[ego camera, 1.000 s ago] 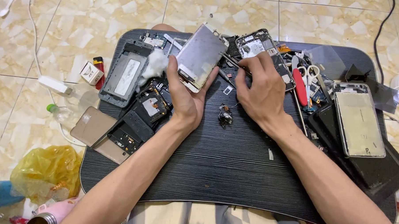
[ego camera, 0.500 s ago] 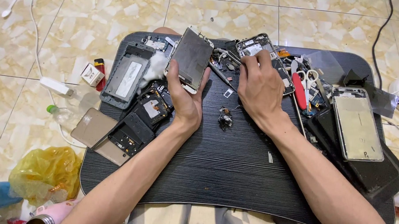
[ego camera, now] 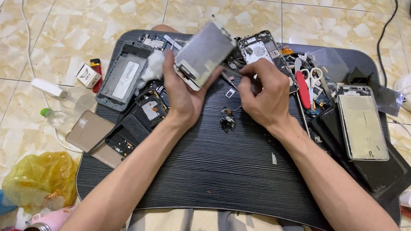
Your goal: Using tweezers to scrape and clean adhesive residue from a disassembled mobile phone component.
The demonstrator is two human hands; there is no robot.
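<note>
Black lap table [ego camera: 203, 174] is cluttered with phone shells and boards from 9 through 3 o'clock. Left hand [ego camera: 181, 94] grips the phone screen assembly [ego camera: 204, 54], tilted up at 12 o'clock; right hand [ego camera: 265, 92] pinches a thin tool [ego camera: 228, 79], fingers narrow. Best to brace the assembly firmly, work the tip gently, and mind the loose small part [ego camera: 226, 120] at centre.

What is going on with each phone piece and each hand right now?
Phone panel: lifted, tilted, gripped by left hand.
Right hand: fingers pinched, beside the panel.
Opened phone: flat, insides showing.
Silver phone back: flat on the table.
Grey frame: lying flat.
</note>
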